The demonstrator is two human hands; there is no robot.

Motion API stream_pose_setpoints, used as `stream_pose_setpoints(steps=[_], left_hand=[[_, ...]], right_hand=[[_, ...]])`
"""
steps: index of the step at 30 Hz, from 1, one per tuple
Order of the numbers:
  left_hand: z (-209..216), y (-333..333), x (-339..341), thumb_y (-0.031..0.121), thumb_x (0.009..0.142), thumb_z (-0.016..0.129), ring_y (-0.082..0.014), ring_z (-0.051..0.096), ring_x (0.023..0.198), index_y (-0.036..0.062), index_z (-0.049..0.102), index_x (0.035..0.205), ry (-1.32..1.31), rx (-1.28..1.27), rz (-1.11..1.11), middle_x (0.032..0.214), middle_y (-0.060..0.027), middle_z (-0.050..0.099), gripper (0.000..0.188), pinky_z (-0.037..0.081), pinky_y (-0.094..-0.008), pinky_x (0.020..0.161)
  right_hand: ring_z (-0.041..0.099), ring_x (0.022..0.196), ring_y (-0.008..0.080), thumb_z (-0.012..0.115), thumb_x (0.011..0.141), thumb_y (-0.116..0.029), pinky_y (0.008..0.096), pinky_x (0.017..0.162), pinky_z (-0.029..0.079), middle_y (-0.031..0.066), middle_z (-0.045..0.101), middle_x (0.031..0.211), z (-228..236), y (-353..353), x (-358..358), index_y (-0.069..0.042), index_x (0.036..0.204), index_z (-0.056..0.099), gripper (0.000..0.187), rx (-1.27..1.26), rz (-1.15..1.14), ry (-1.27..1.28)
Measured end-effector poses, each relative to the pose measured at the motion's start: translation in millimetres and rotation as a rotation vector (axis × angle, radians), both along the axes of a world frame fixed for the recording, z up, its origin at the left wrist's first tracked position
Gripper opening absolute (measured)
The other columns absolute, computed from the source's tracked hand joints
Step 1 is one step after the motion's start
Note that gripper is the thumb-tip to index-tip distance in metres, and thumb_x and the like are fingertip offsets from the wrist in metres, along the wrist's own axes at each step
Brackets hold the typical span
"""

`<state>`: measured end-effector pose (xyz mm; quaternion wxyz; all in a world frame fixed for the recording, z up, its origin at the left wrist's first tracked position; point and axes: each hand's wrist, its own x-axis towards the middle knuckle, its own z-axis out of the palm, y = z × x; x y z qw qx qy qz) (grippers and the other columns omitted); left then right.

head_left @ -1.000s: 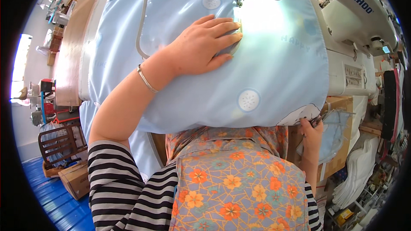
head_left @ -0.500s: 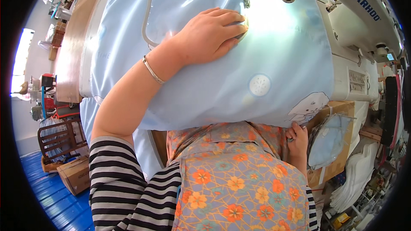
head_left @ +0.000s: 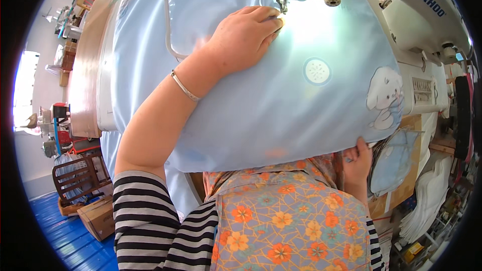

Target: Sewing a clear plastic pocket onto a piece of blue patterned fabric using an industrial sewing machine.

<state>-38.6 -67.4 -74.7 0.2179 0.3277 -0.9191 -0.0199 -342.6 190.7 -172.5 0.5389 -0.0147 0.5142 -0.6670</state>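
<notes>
Pale blue printed cotton panel (head_left: 281,95): left hand (head_left: 241,37) spread flat on it beside the white sewing machine's needle (head_left: 284,4), apparently steadying it; right hand (head_left: 357,158) pinches its near hem, perhaps for tension.

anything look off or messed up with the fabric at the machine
Nothing stands out. The light blue fabric lies smooth under the left hand by the sewing machine, while the right hand holds its near edge.
</notes>
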Motion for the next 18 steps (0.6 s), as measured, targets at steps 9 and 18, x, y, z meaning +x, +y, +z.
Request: stream_pose_setpoints(steps=[9,18], left_hand=[[-1,5,-3,0.012,0.095,0.054,-0.0297,0.057,0.121,0.0063,0.068,0.12,-0.036,0.002,0.053,0.13,-0.0098,0.062,0.029,0.051,-0.0421,0.096],[11,3,-5,0.009,0.094,0.055,-0.0277,0.059,0.116,0.0098,0.067,0.123,-0.137,0.049,0.115,0.131,-0.0061,0.061,0.031,0.053,-0.0402,0.091]], right_hand=[[0.048,0.066,0.0066,0.06,0.094,0.002,0.0226,0.057,0.04,0.0019,0.058,0.096,35,5,8,-0.001,0.125,0.049,0.033,-0.101,-0.018,0.499],[0.067,0.092,0.0221,0.069,0.089,-0.005,0.0351,0.083,0.053,0.018,0.068,0.103,44,-48,-44,0.007,0.124,0.056,0.039,-0.019,0.128,1.661]])
